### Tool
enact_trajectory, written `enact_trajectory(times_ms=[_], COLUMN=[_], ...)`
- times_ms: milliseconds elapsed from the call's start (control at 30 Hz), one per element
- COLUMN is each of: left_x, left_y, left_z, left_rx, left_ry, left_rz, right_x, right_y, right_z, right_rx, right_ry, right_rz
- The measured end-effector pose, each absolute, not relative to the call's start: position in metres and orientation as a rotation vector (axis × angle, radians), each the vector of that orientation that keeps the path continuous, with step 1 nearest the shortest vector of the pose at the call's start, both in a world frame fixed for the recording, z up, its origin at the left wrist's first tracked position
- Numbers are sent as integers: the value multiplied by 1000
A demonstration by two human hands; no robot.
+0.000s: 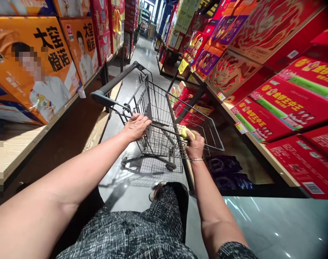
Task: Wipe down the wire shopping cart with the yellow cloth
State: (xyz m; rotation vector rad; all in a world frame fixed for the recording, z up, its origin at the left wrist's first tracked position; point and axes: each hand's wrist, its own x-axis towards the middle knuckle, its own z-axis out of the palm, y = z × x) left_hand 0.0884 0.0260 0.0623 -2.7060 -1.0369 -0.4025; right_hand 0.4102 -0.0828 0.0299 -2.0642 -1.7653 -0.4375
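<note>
A grey wire shopping cart (164, 118) stands in the aisle in front of me, its black push handle (112, 84) off to the left. My left hand (135, 126) rests on the cart's near rim, fingers curled over the wire. My right hand (194, 144) is closed around a small yellow-green object (186, 133) at the right part of the same rim. A thin bracelet sits on my right wrist. The cart's basket looks empty.
Red gift boxes (282, 104) fill the slanted shelves on the right. Orange boxes (40, 68) line the left shelf, above a wooden ledge (21, 144). Dark packs (226, 172) lie under the right shelf. The glossy aisle floor (145, 54) runs ahead between more shelves.
</note>
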Motion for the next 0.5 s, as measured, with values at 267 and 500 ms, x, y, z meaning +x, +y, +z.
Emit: enact_trajectory(times_ms=[267,500], left_x=[86,61], left_y=[35,73], left_z=[60,68], left_rx=[-2743,-2756], left_ry=[-1037,-1184], left_rz=[-487,-315], right_x=[501,449], right_y=[-115,-96], right_z=[38,52], right_rx=[-2449,-2344], right_ry=[-1387,-1754], right_rz=[-228,-161])
